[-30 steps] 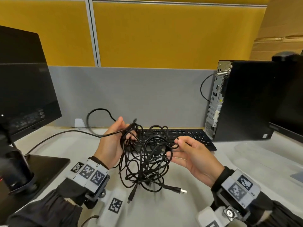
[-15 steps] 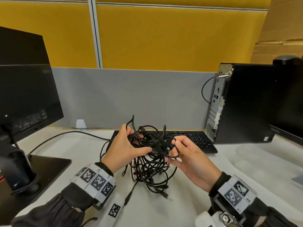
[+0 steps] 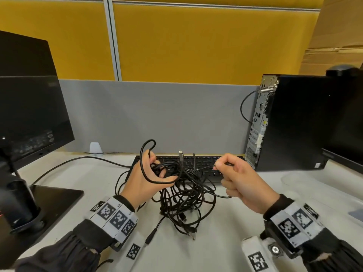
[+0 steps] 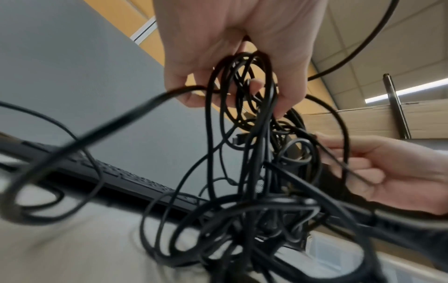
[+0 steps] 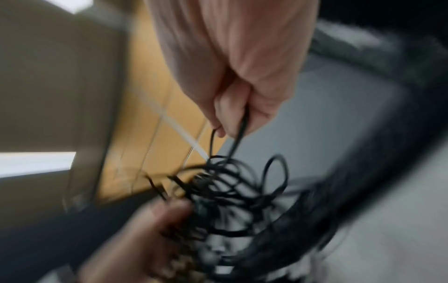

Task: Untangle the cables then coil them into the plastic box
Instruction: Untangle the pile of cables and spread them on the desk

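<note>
A tangle of black cables [image 3: 182, 205] hangs from my left hand [image 3: 163, 170] and sags onto the white desk in front of the keyboard. The left hand's fingers and thumb are curled round a bunch of strands [image 4: 242, 90], and one loop [image 3: 147, 143] stands up above it. My right hand [image 3: 217, 165] pinches a single thin strand between thumb and forefinger, drawn to the right of the tangle [image 5: 230, 128]. Several plug ends dangle at the bottom [image 3: 151, 235]. A clear plastic box [image 4: 334, 254] shows low in the left wrist view, behind the cables.
A black keyboard [image 3: 206, 161] lies just behind the hands. A PC tower [image 3: 294, 122] stands at the right and a monitor [image 3: 29, 114] on a flat base [image 3: 51, 205] at the left. Its lead [image 3: 78, 160] runs across the desk. A grey partition closes the back.
My right hand has moved right and now pinches one strand, pulling it out of the tangle. My left hand has shifted its grip, and a loop now rises above it.
</note>
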Available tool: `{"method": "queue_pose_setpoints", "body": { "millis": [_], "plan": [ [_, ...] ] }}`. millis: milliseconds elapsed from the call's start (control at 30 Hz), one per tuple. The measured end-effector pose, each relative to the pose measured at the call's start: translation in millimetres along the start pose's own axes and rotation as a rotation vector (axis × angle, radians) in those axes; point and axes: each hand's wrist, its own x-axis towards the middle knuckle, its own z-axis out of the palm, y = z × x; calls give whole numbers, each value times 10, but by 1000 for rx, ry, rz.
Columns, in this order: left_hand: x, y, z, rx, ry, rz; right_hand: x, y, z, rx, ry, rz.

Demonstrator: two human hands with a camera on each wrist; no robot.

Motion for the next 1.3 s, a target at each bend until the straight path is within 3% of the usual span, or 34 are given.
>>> {"method": "queue_pose_setpoints", "body": {
  "millis": [100, 200, 300, 467, 600, 700, 767, 967, 1200, 1300],
  "plan": [
    [-3, 59, 48, -36, 58, -34, -3, -8, 29, -460, -49, -245],
    [28, 106, 87, 23, 112, -38, -24, -36, 62, -801, -161, -348],
    [78, 124, 122, 40, 112, -84, -21, -31, 62, -1182, -86, -462],
    [152, 107, 154, -35, 117, -156, 43, 39, 148, -1482, 71, -662],
    [158, 48, 121, -32, 45, -221, 104, 91, 153, -1582, 174, -658],
    [125, 24, 100, 124, -52, -232, 120, 136, 138, -1680, 179, -626],
    [98, 19, 90, 185, -110, -256, 106, 142, 129, -1595, 156, -608],
    [67, -20, 122, 61, -158, -383, 166, 98, 107, -998, 66, -514],
    [83, 24, 136, -81, -131, -367, 177, 46, 153, -631, 177, -540],
    [70, -26, 47, -53, -157, -381, 169, -19, 59, -426, 280, -442]
  ]
}}
